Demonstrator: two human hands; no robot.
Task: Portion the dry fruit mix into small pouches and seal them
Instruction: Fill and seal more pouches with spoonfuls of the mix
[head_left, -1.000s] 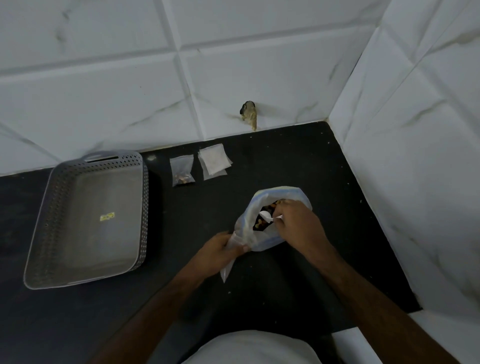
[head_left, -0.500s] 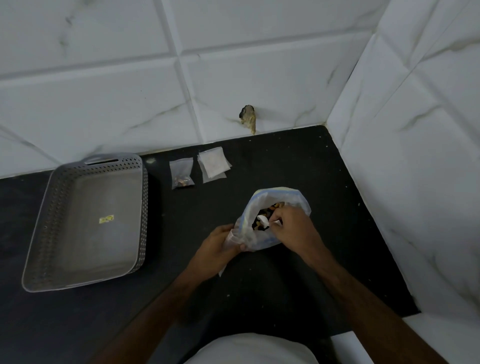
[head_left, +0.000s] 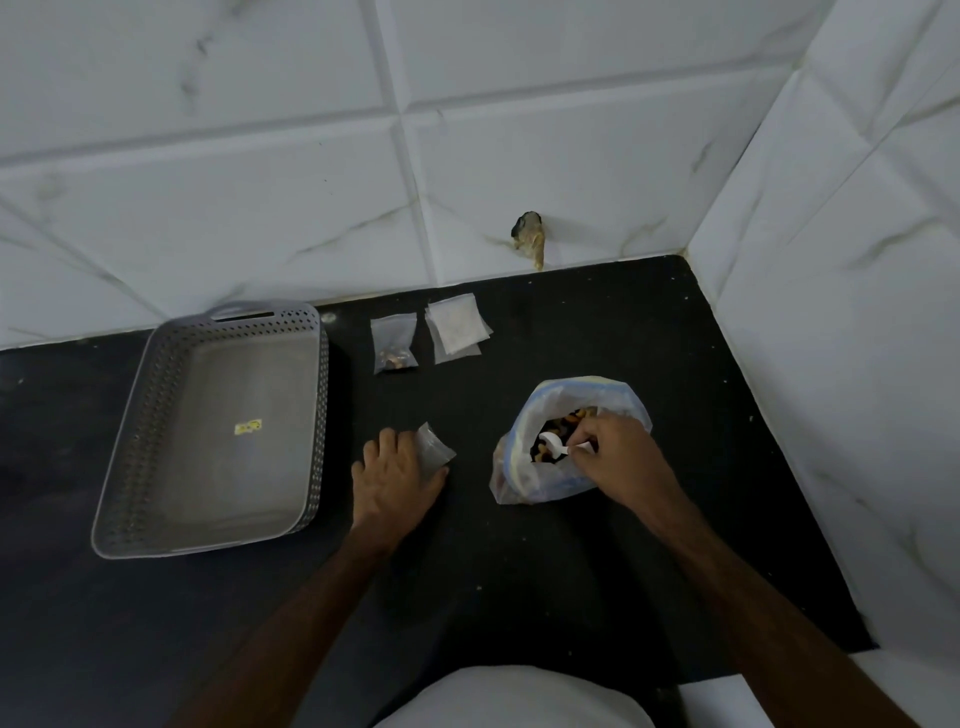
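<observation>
Black counter (head_left: 571, 571) in a tiled corner carries the big mix bag (head_left: 550, 483), its mouth gaping so the right hand (head_left: 618, 457), pinching a white spoon (head_left: 553, 446), can scoop. Just beside it the left hand (head_left: 392, 480) grips an empty pouch (head_left: 434, 449), ready for filling; one filled pouch (head_left: 394, 344), spare pouches (head_left: 457, 332) and a grey basket (head_left: 130, 441) wait behind

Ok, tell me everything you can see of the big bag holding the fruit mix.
The big bag is clear, thin plastic with a bluish strip round its wide-open mouth. It slumps crumpled on the black counter, right of centre, with its mouth facing up. Dark and orange dry fruit shows inside. The right hand reaches in at the rim, pinching a white spoon whose bowl is in the mix. The left hand touches only a small pouch.
</observation>
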